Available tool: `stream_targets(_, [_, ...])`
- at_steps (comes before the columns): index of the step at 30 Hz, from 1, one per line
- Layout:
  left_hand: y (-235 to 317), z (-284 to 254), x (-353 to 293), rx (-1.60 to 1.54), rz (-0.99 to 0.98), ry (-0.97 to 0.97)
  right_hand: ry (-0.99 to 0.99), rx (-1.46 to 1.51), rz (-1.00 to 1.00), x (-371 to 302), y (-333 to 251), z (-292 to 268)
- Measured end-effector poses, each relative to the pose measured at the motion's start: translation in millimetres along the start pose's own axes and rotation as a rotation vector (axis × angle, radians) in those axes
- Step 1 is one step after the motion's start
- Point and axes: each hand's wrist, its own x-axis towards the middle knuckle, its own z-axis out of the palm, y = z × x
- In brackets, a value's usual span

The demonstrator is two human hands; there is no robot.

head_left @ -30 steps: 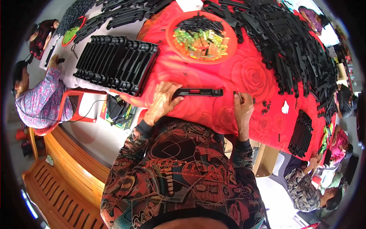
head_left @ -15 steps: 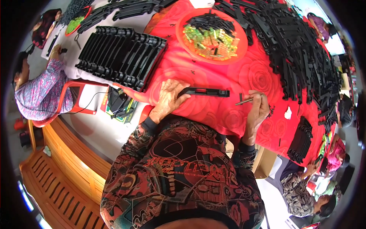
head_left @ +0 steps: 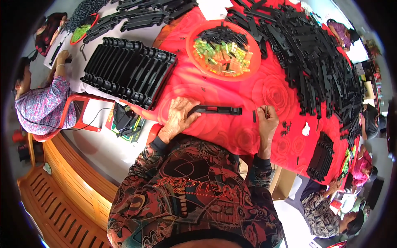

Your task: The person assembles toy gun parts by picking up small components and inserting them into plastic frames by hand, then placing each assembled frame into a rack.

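On red cloth (head_left: pixel 229 134), a bar (head_left: pixel 223 110) is held by the left hand (head_left: pixel 179 118); the right hand (head_left: pixel 268 120) is curled, load unclear. One stack (head_left: pixel 128 71) looks done; a heap (head_left: pixel 312 62) is left.

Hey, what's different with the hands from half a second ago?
The right hand moved a bit left, nearer the small black piece. The thin metal tool in it no longer sticks out to the left; it looks mostly hidden now. The left hand still holds the black strip.
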Motion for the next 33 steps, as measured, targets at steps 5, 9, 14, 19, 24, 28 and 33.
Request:
stream_targets(5, [3,-2,2,0.032,0.000,-0.017,-0.036,-0.044,-0.240,46,-40,27])
stream_targets(9, [2,-3,3,0.010,0.026,-0.009,-0.136,-0.464,-0.454,89,-72,59])
stream_targets(14, [-1,-2,2,0.017,0.020,-0.012,-0.364,-0.747,-0.413,143,-77,103])
stream_targets(19, [-2,1,-2,0.007,0.007,-0.036,-0.590,-0.817,-0.524,158,-47,119])
stream_targets(24, [-4,2,-2,0.029,0.005,-0.038,-0.627,-0.920,-0.467,163,-44,119])
stream_targets(28, [-6,2,-2,-0.011,-0.018,-0.057,-0.701,-0.920,-0.473,156,-62,115])
stream_targets(33, [-4,1,0,-0.001,-0.006,-0.056,-0.781,-0.844,-0.559,166,-48,116])
